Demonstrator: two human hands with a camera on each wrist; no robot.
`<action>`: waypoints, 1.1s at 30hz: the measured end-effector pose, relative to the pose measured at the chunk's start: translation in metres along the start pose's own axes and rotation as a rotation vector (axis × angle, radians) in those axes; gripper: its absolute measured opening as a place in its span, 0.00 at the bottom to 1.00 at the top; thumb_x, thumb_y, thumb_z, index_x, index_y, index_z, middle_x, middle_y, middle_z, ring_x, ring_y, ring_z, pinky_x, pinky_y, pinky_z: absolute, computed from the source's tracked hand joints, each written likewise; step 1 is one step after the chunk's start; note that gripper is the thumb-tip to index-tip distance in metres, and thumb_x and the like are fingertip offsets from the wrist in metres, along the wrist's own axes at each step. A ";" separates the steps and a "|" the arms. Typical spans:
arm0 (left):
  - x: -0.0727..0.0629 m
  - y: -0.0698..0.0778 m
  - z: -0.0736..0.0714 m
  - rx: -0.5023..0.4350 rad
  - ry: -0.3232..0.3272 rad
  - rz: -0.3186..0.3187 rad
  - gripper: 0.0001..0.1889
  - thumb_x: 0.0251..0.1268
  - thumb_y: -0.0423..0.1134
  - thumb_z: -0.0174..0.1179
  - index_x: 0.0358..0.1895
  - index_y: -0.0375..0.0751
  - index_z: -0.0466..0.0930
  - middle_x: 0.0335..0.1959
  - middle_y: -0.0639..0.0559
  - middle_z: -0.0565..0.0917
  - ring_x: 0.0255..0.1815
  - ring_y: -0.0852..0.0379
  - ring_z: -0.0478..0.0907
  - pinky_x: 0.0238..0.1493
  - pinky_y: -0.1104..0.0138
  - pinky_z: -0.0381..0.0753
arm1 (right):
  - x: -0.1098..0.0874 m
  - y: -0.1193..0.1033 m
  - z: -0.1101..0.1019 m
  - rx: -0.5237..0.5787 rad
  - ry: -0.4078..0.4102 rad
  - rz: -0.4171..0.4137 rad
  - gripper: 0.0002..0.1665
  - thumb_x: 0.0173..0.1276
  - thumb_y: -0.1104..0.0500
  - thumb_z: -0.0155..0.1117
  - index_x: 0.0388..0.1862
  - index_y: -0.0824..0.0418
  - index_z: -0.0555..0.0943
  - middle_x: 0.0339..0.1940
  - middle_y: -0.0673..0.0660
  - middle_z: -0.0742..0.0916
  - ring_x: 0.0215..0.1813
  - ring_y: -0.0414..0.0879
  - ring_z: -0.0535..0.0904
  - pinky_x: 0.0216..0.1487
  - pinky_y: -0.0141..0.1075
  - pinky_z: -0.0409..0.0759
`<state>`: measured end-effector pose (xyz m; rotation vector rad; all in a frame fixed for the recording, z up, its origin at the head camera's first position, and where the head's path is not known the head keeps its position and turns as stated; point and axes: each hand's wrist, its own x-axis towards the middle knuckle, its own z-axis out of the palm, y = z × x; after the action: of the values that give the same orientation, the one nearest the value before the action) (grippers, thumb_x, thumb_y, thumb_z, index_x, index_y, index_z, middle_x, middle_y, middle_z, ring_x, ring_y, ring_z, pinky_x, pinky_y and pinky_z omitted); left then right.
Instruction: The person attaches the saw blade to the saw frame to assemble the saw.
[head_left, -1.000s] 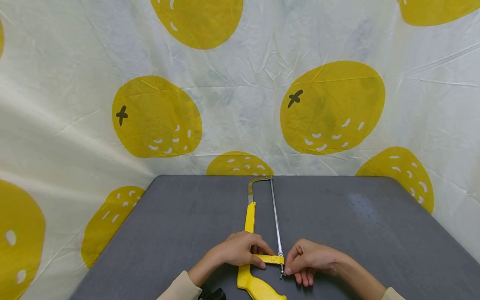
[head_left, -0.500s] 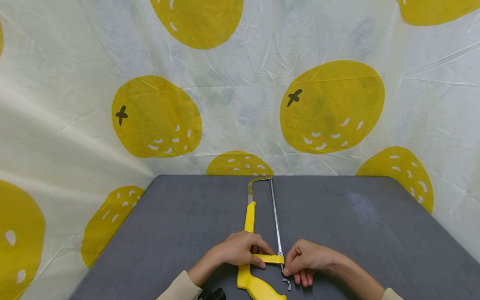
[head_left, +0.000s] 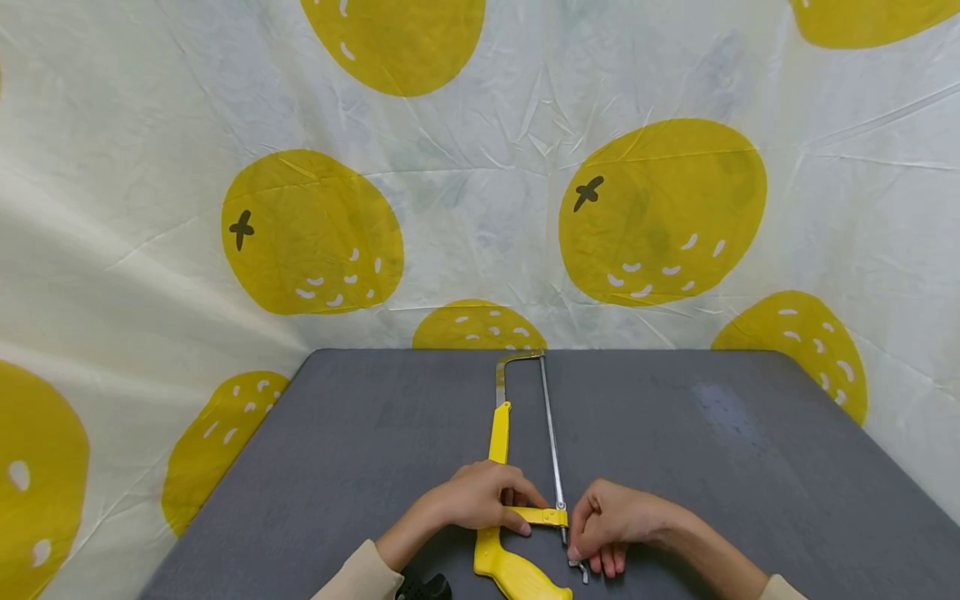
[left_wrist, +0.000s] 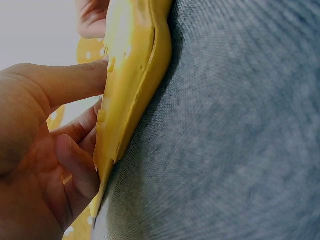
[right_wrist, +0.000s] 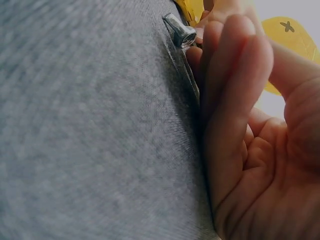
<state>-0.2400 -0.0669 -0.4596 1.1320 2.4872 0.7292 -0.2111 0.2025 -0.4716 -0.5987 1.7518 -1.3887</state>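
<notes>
Hacksaw: flat on the table, far tip at the back edge, yellow handle at the near side, blade along its right.
Left hand: fingers grasping the yellow frame above the handle.
Right hand: thumb and fingers pinching the silver wing nut at the blade's near end.
Side room: grey surface stretches both ways, wider rightward.
Back edge: patterned cloth hangs behind.

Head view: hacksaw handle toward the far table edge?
No, the yellow hacksaw handle lies at the picture's bottom, nearer than the blade.
</notes>
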 end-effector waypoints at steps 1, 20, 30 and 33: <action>0.000 0.000 0.000 -0.001 0.000 0.000 0.17 0.64 0.47 0.73 0.55 0.65 0.88 0.35 0.68 0.82 0.30 0.75 0.74 0.32 0.76 0.73 | 0.000 0.000 0.000 -0.009 -0.008 -0.001 0.13 0.63 0.64 0.73 0.36 0.77 0.86 0.18 0.47 0.86 0.16 0.30 0.80 0.17 0.25 0.76; 0.003 0.002 -0.003 0.021 0.005 0.003 0.17 0.64 0.48 0.73 0.55 0.65 0.88 0.36 0.68 0.82 0.31 0.77 0.74 0.33 0.77 0.74 | -0.007 -0.015 0.006 -0.201 -0.001 -0.006 0.05 0.56 0.70 0.70 0.26 0.62 0.87 0.14 0.59 0.86 0.14 0.34 0.78 0.16 0.25 0.75; 0.003 0.003 -0.002 0.032 0.002 0.002 0.17 0.64 0.48 0.73 0.56 0.64 0.88 0.36 0.68 0.82 0.30 0.77 0.73 0.32 0.77 0.74 | -0.005 -0.008 -0.003 -0.165 -0.089 -0.039 0.03 0.60 0.68 0.69 0.28 0.67 0.83 0.17 0.75 0.83 0.15 0.33 0.80 0.17 0.24 0.75; 0.002 0.003 -0.002 0.024 0.003 0.003 0.17 0.64 0.47 0.73 0.56 0.64 0.88 0.36 0.68 0.82 0.30 0.77 0.73 0.32 0.77 0.74 | -0.005 -0.006 -0.006 -0.150 -0.106 -0.049 0.02 0.62 0.68 0.67 0.30 0.67 0.83 0.20 0.74 0.85 0.17 0.33 0.82 0.18 0.24 0.76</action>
<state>-0.2405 -0.0643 -0.4560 1.1433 2.5037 0.7044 -0.2134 0.2080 -0.4636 -0.7877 1.7765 -1.2420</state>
